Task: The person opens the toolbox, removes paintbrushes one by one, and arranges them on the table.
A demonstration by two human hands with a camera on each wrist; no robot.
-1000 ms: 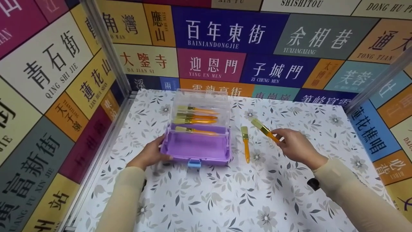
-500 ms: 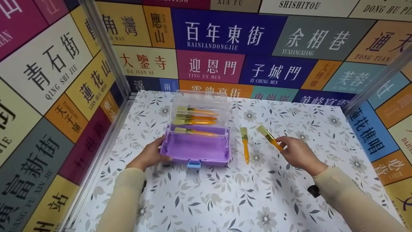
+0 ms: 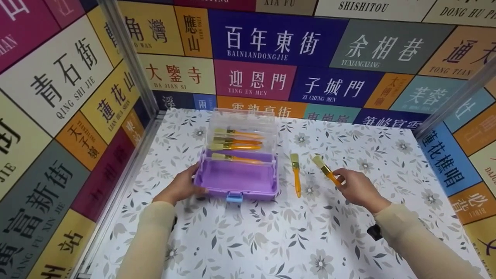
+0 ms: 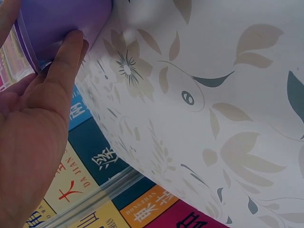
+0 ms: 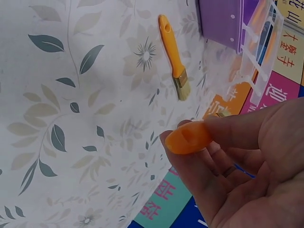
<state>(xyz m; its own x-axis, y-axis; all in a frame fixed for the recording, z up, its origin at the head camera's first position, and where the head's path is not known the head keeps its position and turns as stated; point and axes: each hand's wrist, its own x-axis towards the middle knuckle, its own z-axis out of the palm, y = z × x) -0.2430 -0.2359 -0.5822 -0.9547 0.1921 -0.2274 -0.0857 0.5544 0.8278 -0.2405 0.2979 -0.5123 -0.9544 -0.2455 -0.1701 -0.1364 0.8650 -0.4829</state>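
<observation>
A purple box [image 3: 236, 180] with a raised clear lid [image 3: 244, 118] stands left of centre, a blue latch [image 3: 235, 197] on its front. Several flat paintbrushes [image 3: 238, 146] with orange handles lie in its clear upper trays. My left hand [image 3: 182, 185] grips the box's left end; in the left wrist view, fingertips lie along the purple outer wall [image 4: 66, 21]. Right of the box, my right hand [image 3: 356, 188] pinches a paintbrush by its orange handle [image 5: 190, 137], bristles pointing up and left. Another paintbrush [image 3: 296, 175] lies on the table between box and right hand.
A white cloth with grey leaves and flowers covers the table [image 3: 279, 240]. Colourful sign-printed panels [image 3: 271, 42] wall the back and both sides. A metal frame post [image 3: 131, 58] rises at the back left corner.
My right hand has moved slightly down and to the right with the paintbrush, away from the brush on the table. The left hand and box have stayed in place.
</observation>
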